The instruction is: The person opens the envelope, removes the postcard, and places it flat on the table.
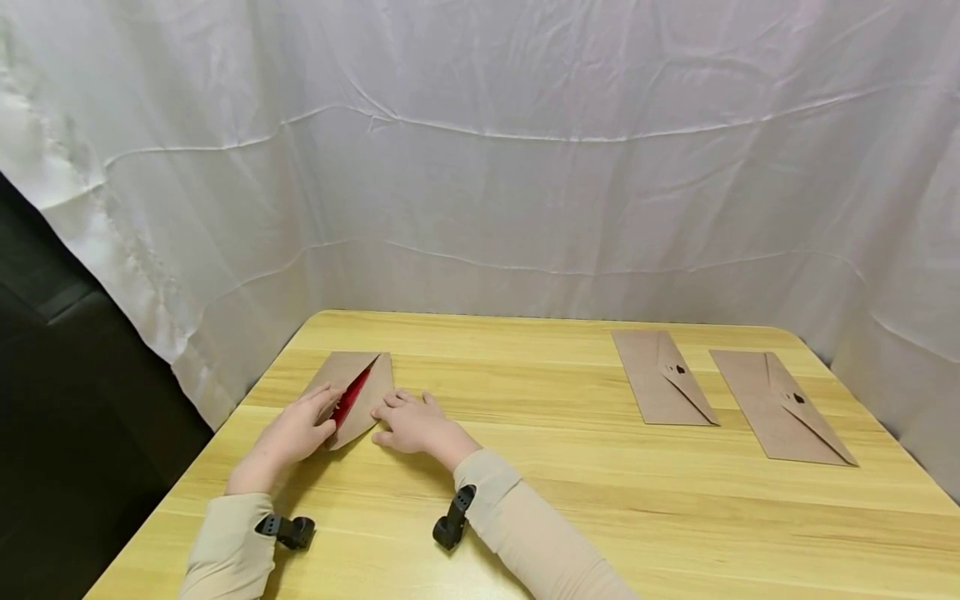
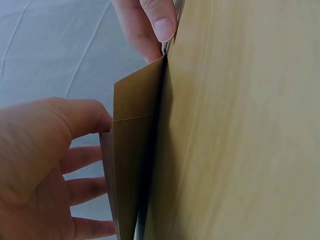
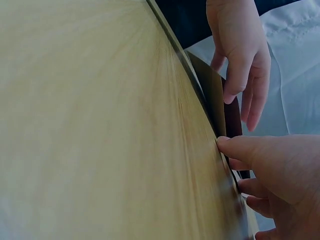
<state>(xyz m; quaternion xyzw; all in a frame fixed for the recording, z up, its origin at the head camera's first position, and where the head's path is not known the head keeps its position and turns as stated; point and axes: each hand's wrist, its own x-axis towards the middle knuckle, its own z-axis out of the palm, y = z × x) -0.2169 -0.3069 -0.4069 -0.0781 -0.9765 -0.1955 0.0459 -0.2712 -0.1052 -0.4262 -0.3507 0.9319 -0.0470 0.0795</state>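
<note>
At the left of the table lies a brown paper envelope, its flap side up and its mouth gaping. Something red shows in the slit; its kind is not clear. My left hand rests on the envelope's left part, thumb at the near edge by the mouth. In the left wrist view, its fingers are spread along the paper. My right hand touches the right edge of the flap, its fingers fairly straight. The right wrist view shows the right thumb at the envelope's lower edge.
Two more brown envelopes with dark seal marks lie at the right of the wooden table: one farther back, one nearer the right edge. White curtains hang behind. Black wrist cameras sit on both sleeves.
</note>
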